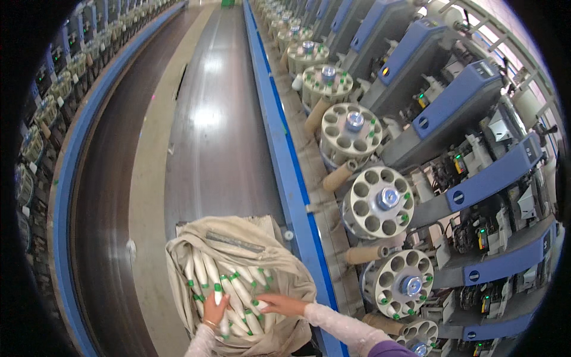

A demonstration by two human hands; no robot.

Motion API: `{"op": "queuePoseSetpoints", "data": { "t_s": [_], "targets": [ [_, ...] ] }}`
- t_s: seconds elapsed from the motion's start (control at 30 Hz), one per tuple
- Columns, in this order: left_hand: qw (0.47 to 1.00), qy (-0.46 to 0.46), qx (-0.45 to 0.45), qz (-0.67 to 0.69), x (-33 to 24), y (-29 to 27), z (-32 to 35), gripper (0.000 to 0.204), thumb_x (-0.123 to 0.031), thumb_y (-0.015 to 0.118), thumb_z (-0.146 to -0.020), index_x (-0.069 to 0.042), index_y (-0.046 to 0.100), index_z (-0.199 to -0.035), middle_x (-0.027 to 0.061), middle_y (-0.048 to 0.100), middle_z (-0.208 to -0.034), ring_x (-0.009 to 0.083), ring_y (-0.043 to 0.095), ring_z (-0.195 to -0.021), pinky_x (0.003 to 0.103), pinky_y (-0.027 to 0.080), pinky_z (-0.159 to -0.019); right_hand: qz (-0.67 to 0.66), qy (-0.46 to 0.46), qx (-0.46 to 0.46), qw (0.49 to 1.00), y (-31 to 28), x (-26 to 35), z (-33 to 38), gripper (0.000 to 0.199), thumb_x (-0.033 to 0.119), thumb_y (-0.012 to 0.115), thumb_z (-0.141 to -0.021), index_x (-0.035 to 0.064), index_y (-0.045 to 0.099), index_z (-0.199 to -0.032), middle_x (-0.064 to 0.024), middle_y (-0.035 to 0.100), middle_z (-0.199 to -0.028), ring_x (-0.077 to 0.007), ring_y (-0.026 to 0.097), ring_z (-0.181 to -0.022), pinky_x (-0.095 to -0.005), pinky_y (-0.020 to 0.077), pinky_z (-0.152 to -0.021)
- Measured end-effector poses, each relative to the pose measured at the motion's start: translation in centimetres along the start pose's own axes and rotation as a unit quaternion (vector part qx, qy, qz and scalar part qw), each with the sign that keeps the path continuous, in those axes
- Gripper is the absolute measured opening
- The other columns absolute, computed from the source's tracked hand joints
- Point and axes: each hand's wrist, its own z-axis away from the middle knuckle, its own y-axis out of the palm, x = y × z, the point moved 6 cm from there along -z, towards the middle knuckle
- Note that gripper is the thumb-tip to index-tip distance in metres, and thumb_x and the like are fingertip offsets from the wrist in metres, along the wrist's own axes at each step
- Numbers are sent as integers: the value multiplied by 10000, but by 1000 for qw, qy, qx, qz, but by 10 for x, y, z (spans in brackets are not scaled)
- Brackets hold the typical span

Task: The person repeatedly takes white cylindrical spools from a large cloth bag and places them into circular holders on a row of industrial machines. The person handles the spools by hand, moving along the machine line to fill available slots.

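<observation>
A beige cloth sack (273, 249), its mouth spread wide, holds many white yarn bobbins (239, 291) with green ends, lying in a loose heap. At the left of the heap, my left hand (213, 312) is closed round a bobbin (218, 295) whose green end points up. Reaching in from the right, my right hand (286, 304) has its fingers closed on another white bobbin (260, 305); part of that bobbin is hidden by the hand and the heap. Both hands are low over the sack, a short distance apart.
On the right runs a row of winding machines with round bobbin magazines (380, 203), several holding green-tipped bobbins. Tan cone tubes (364, 254) stick out beside them. A blue rail (291, 178) edges the aisle floor (220, 160). More machines (44, 113) line the far left.
</observation>
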Motion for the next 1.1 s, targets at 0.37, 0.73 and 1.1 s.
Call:
{"op": "queuePoseSetpoints", "data": {
  "t_s": [0.37, 0.73, 1.1],
  "targets": [
    [964, 84, 118, 222, -199, 157, 92, 270, -154, 745, -901, -10, 636, -1102, 51, 680, -911, 137, 633, -752, 271, 515, -630, -88, -7, -148, 985, -55, 178, 149, 584, 424, 437, -1060, 97, 340, -1534, -64, 605, -1187, -120, 627, -844, -291, 556, -730],
    [880, 42, 71, 468, -259, 233, 47, 262, -272, 686, -964, -40, 593, -1042, 72, 646, -924, 134, 553, -649, 274, 477, -582, -497, -331, -434, 675, -178, 130, 376, 283, 256, 541, -1043, 89, 565, -816, 6, 530, -700, -199, 596, -887, -356, 471, -975],
    [927, 141, 5, 348, -298, 290, -5, 244, -246, 705, -947, -61, 580, -1044, 83, 665, -938, 117, 566, -657, 258, 482, -590, -51, -141, -662, 735, -336, 75, 472, 155, 219, 667, -961, 76, 616, -928, 15, 491, -778, -108, 486, -670, -274, 402, -618]
  ]
}}
